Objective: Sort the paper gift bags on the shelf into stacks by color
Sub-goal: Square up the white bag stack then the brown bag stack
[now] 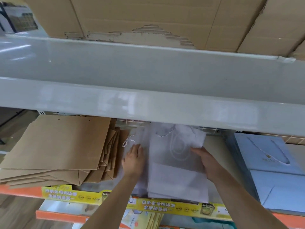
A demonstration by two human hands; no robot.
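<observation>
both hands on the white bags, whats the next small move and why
Probably square the white bags by nudging inward with the left hand and right hand: their edges look fanned, while the brown stack and blue stack lie apart.

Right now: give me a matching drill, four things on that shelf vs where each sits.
Things:
1. brown bags
2. white bags
3. blue bags
4. yellow label

Places:
A. right end of the shelf
B. shelf's front edge
C. left end of the shelf
D. middle, between both hands

Pairs: 1-C, 2-D, 3-A, 4-B
</observation>
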